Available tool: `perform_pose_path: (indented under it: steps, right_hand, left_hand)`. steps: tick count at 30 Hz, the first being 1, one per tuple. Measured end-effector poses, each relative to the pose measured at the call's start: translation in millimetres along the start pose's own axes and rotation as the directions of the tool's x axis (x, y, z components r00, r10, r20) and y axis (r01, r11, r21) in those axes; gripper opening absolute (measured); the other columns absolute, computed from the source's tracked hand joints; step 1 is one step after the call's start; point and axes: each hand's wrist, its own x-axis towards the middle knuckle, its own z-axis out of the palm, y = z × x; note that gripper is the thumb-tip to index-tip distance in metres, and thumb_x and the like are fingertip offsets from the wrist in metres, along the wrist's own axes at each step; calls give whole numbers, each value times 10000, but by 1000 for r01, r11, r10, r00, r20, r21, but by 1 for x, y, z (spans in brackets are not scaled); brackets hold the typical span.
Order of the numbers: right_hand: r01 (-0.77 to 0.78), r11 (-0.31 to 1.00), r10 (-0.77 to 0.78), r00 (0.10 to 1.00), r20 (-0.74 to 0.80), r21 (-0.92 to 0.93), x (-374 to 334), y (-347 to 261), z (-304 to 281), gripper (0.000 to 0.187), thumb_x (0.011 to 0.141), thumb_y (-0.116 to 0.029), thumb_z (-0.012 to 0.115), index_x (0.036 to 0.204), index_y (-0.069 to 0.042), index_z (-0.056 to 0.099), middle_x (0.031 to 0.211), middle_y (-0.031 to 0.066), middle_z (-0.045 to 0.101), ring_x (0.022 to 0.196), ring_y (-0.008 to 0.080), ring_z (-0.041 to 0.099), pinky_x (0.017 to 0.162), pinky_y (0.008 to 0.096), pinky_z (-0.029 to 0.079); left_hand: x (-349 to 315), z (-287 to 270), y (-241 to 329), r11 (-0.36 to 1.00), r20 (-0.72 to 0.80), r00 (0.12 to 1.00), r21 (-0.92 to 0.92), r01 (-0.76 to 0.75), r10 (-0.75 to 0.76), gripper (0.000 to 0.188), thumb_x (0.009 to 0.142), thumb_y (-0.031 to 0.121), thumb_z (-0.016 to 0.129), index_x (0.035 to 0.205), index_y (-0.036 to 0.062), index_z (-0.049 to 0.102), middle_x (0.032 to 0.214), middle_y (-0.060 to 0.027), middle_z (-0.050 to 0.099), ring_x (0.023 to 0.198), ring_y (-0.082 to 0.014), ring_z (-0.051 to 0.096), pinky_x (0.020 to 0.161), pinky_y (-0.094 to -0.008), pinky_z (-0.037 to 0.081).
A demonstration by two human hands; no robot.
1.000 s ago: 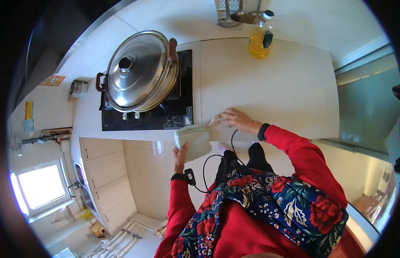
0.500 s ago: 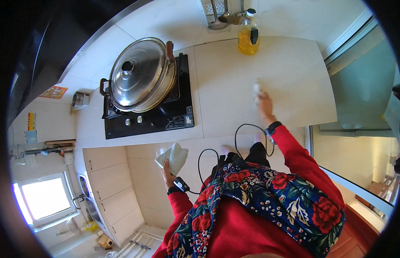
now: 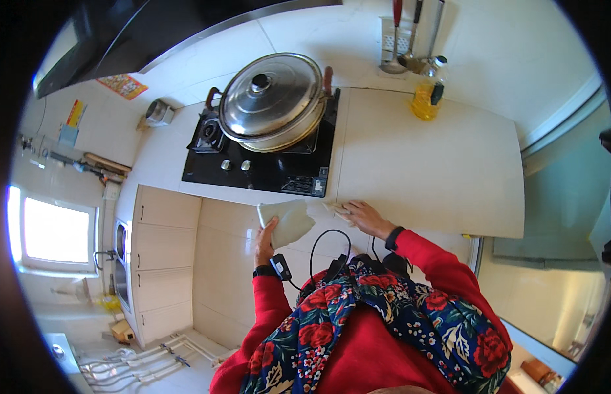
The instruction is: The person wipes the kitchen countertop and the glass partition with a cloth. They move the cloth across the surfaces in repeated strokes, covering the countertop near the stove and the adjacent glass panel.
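Note:
My left hand (image 3: 265, 243) is closed on a flat, pale grey-green piece (image 3: 289, 223), which looks like a folded cloth or sheet; its exact kind is unclear. It is held up in front of the stove, over the floor. My right hand (image 3: 368, 219) is at the front edge of the cream worktop (image 3: 436, 171), its fingers closed on a small beige wiping cloth (image 3: 337, 211). The cloth lies close to the right edge of the piece in my left hand. Part of the cloth is hidden under the fingers.
A large lidded steel pot (image 3: 271, 102) stands on the black gas hob (image 3: 259, 172). A bottle of yellow oil (image 3: 425, 98) stands at the back of the worktop, below hanging ladles (image 3: 394, 65). A black cable (image 3: 318, 243) loops near my left wrist. White cabinets (image 3: 164, 256) line the left side.
My right hand has moved left and nearer, from the middle of the worktop to its front edge, with the beige cloth. My left hand still holds the pale piece. The view has shifted.

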Motion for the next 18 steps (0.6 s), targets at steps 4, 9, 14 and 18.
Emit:
perform_pose_path:
  steps: [4, 9, 14, 18]
  right_hand:
    - [-257, 956, 281, 942, -183, 145, -53, 19, -17, 311, 705, -126, 675, 1015, -129, 664, 1259, 111, 517, 1178, 320, 459, 969, 397, 393]
    - [-601, 766, 642, 690, -335, 230, -156, 93, -47, 320, 678, -21, 648, 980, -116, 692, 1227, 156, 548, 1143, 326, 496, 944, 367, 425]
    - [-943, 310, 859, 226, -460, 116, -268, 128, -58, 362, 712, -40, 611, 1055, -141, 674, 1229, 180, 528, 1111, 326, 511, 921, 388, 438]
    - [-989, -73, 910, -118, -399, 126, -301, 130, -48, 348, 744, -65, 583, 1073, -153, 654, 1223, 165, 516, 1066, 336, 517, 895, 424, 443]
  left_hand:
    - [-2, 34, 6, 996, 149, 989, 80, -28, 16, 492, 787, 309, 688, 1159, 17, 550, 971, -101, 635, 779, -195, 636, 667, -327, 538]
    - [10, 72, -1, 988, 372, 928, 146, -39, -18, 571, 790, 343, 682, 1211, -1, 506, 996, -115, 640, 846, -188, 635, 729, -298, 528]
    - [27, 103, -18, 978, 481, 876, 196, -67, -36, 481, 781, 319, 707, 1124, 1, 593, 981, -82, 652, 867, -168, 624, 807, -289, 493]
    - [29, 121, -27, 978, 489, 872, 197, -73, -33, 456, 803, 283, 690, 1150, 10, 577, 1009, -67, 643, 899, -167, 615, 812, -297, 493]
